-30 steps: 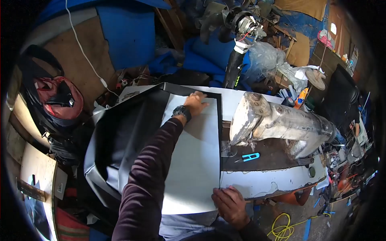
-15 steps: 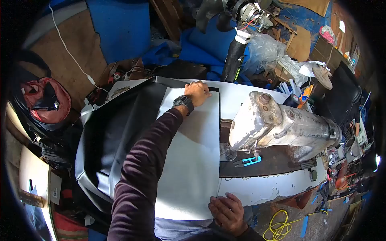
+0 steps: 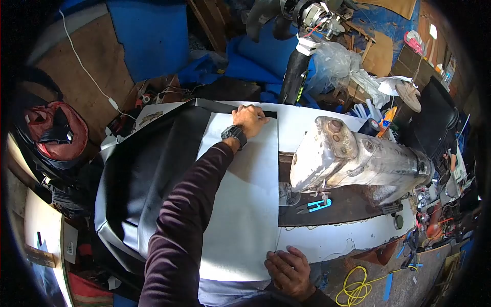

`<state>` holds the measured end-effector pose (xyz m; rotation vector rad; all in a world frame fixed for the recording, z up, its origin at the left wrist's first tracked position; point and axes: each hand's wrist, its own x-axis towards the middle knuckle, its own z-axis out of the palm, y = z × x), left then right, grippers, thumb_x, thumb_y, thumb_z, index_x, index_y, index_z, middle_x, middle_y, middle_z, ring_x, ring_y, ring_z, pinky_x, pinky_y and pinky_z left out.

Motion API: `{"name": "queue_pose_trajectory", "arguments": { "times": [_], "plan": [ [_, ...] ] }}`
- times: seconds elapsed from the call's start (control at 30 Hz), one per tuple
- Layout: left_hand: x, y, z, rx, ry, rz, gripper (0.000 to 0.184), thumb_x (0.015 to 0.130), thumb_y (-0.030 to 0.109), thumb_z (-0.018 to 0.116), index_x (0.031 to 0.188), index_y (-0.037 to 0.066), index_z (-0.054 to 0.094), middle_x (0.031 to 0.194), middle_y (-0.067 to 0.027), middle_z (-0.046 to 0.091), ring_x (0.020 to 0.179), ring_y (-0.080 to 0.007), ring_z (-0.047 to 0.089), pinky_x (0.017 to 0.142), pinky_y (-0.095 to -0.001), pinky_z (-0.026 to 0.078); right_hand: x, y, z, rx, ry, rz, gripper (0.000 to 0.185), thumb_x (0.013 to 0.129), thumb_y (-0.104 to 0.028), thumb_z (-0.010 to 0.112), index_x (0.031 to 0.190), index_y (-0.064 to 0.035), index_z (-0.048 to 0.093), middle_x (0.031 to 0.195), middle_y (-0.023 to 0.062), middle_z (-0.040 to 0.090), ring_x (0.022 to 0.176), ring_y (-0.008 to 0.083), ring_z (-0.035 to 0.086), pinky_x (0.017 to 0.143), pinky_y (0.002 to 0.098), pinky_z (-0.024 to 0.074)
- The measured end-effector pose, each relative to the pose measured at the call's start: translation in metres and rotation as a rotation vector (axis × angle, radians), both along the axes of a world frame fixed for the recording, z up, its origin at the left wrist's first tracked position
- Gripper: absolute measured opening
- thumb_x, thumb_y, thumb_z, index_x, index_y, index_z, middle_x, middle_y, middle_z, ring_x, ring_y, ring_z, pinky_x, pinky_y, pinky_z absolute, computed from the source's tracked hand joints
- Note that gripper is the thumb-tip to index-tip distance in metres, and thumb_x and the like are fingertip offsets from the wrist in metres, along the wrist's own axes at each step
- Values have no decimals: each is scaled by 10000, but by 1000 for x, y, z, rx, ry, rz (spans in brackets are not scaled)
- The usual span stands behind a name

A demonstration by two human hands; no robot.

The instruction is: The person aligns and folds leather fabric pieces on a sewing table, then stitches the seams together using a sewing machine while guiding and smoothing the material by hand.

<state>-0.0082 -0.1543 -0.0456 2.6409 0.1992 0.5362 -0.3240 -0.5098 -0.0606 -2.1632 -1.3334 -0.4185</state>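
Observation:
A black, leather-like sheet (image 3: 135,179) with a pale side facing up spreads over the white table (image 3: 327,238). The pale part (image 3: 245,220) lies flat in front of me, while the black part bunches into folds on the left. My left hand (image 3: 249,122), with a watch on the wrist, has its fingers bent at the far edge of the pale part, beside a narrow black strip (image 3: 271,114). What lies under the fingers is hidden. At the near right corner, my right hand (image 3: 289,271) rests with fingers loosely bent and apart.
A worn metal motor housing (image 3: 353,156) stands right of the sheet. Blue-handled thread snips (image 3: 314,206) lie on a dark board below it. A propeller (image 3: 279,20) is at the back, a backpack (image 3: 56,130) at left, and a yellow cable (image 3: 355,286) lower right.
The view has shifted very slightly. Both hands stay at the same places on the sheet, with no clear movement of anything else.

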Motion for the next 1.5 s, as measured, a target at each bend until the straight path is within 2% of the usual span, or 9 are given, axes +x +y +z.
{"name": "queue_pose_trajectory", "arguments": {
  "times": [0.17, 0.27, 0.3, 0.43, 0.63, 0.9, 1.13, 1.27, 1.5],
  "plan": [
    [-3, -5, -5, -9, -60, 37, 254, 901, 394, 847, 980, 152, 850, 1076, -102, 796, 1149, -345, 669, 1041, -529, 460, -2, 0, 8, -21, 29, 10, 295, 931, -101, 837, 1222, -82, 794, 1379, 70, 746, 1207, 236, 700, 1156, 507, 506],
    [-5, -10, -11, 116, -449, -42, 183, 900, 308, 836, 992, 150, 846, 1129, -102, 784, 1168, -350, 659, 1062, -530, 441, 0, 2, 12, -18, 37, 12, 280, 932, -101, 836, 1208, -74, 794, 1371, 72, 747, 1210, 240, 699, 1144, 506, 517],
    [-12, -14, 1, 182, -343, -109, 138, 910, 174, 773, 1016, 121, 844, 1150, -115, 775, 1147, -357, 683, 1041, -503, 493, 0, 3, 13, -13, 37, 14, 276, 933, -95, 830, 1206, -71, 793, 1369, 74, 746, 1210, 245, 699, 1135, 507, 525],
    [9, -7, -20, 220, -241, -353, 254, 919, 26, 628, 1066, 53, 833, 1147, -130, 770, 1084, -351, 727, 989, -432, 586, 4, 3, 21, 32, 84, 44, 302, 912, -63, 817, 1211, -52, 780, 1353, 91, 745, 1210, 267, 697, 1086, 497, 561],
    [-58, -4, -20, 127, -254, -527, 288, 975, 75, 622, 1221, 33, 768, 1283, -143, 739, 1153, -364, 714, 1019, -444, 581, -9, -17, 43, -11, 92, 185, 442, 778, -109, 784, 1215, -45, 764, 1316, 104, 748, 1187, 279, 693, 1004, 456, 599],
    [-162, -51, -13, 206, -173, -554, 373, 1049, 214, 620, 1375, 52, 701, 1436, -203, 686, 1342, -396, 641, 1183, -509, 484, -95, -65, 50, -75, 253, 268, 437, 824, -114, 780, 1255, -41, 753, 1308, 109, 734, 1192, 277, 690, 965, 428, 613],
    [-199, -84, 2, 138, -102, -552, 346, 1040, 200, 633, 1338, 41, 707, 1401, -199, 698, 1304, -404, 658, 1197, -560, 461, -126, -88, 46, -65, 288, 269, 417, 845, -104, 777, 1254, -30, 751, 1258, 122, 742, 1158, 276, 702, 918, 417, 629],
    [-206, -94, -3, 178, -139, -575, 340, 1022, 195, 654, 1308, 24, 718, 1351, -196, 713, 1254, -402, 677, 1211, -563, 451, -133, -96, 44, -65, 319, 294, 513, 755, -79, 784, 1268, -58, 757, 1287, 94, 753, 1140, 281, 724, 893, 410, 637],
    [-235, -116, -12, 190, -160, -531, 368, 1017, 205, 680, 1314, -9, 721, 1426, -186, 699, 1365, -366, 642, 1232, -553, 436, -148, -112, 42, -91, 495, 348, 464, 804, -29, 783, 1267, -35, 752, 1256, 121, 764, 1118, 305, 738, 928, 418, 643]
  ]
}}
